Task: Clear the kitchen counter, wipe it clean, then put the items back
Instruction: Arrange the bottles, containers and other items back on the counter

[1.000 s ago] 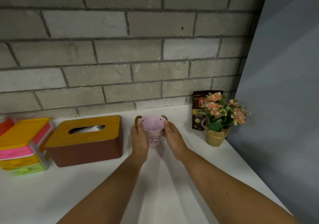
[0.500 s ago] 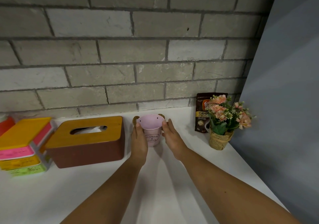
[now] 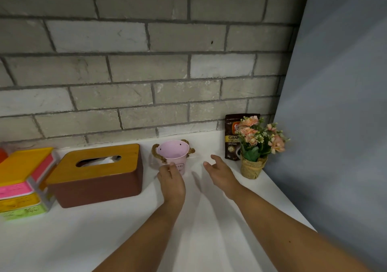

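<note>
White surface [image 3: 125,229] under a grey brick wall: the left hand [image 3: 171,179] touches the front of the pink bucket [image 3: 173,154], though I cannot tell if it grips. The right hand [image 3: 219,173] hovers open just right of the bucket. A tissue box [image 3: 98,173] stands left of the bucket, with a coffee pouch [image 3: 232,139] and flowers [image 3: 254,146] to its right. This is probably the putting-back stage, nearly finished.
</note>
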A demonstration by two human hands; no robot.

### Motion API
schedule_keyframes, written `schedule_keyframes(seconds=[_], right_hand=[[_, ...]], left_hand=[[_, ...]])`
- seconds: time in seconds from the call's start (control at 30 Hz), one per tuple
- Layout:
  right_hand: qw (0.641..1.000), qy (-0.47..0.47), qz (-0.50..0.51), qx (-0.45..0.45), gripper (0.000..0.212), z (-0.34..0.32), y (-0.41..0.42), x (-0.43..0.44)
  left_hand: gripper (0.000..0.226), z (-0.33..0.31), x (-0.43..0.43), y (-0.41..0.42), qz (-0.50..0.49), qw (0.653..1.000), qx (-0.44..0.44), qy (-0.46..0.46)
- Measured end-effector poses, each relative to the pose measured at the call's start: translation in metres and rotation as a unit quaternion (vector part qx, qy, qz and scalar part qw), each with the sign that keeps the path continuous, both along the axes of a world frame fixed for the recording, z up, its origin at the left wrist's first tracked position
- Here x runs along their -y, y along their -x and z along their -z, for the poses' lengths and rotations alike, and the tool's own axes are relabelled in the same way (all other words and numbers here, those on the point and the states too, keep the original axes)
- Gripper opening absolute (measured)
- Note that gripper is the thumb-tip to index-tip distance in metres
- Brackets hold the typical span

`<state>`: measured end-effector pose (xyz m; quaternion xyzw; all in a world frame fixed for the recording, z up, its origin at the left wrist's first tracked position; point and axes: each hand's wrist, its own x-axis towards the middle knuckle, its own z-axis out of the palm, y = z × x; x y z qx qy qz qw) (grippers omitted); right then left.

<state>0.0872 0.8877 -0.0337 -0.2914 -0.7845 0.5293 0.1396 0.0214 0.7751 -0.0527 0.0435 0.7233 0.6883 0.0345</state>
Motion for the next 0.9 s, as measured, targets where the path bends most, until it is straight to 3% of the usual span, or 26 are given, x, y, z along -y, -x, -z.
schedule_keyframes(seconds=[0.2,0.3,0.4,0.47,0.6,0.73,0.9], right_hand=[[0.999,-0.007,0.036,0.027,0.040,0.003,-0.047,-0.028],[0.996,-0.015,0.066,0.050,0.013,0.005,-0.071,-0.046],[0.991,-0.047,0.101,0.070,0.017,0.010,-0.090,-0.067],[0.987,-0.052,0.138,0.059,0.009,0.012,-0.099,-0.079],[0.985,-0.025,0.168,0.006,0.041,0.014,-0.105,-0.093],[0.986,0.026,0.133,-0.097,0.040,0.009,-0.098,-0.098],[0.986,0.051,0.071,-0.143,0.058,0.017,-0.090,-0.105]], left_hand=[[0.028,-0.012,-0.032,-0.034,0.058,0.998,-0.008,-0.026],[0.038,-0.017,-0.045,-0.049,0.107,0.994,0.004,0.004],[0.042,-0.016,-0.057,-0.056,0.150,0.988,0.013,0.028],[0.044,-0.016,-0.064,-0.060,0.177,0.983,0.025,0.035],[0.052,-0.013,-0.076,-0.065,0.215,0.974,0.065,0.034],[0.063,-0.009,-0.089,-0.064,0.264,0.959,0.098,0.041],[0.066,-0.015,-0.105,-0.066,0.308,0.943,0.124,0.030]])
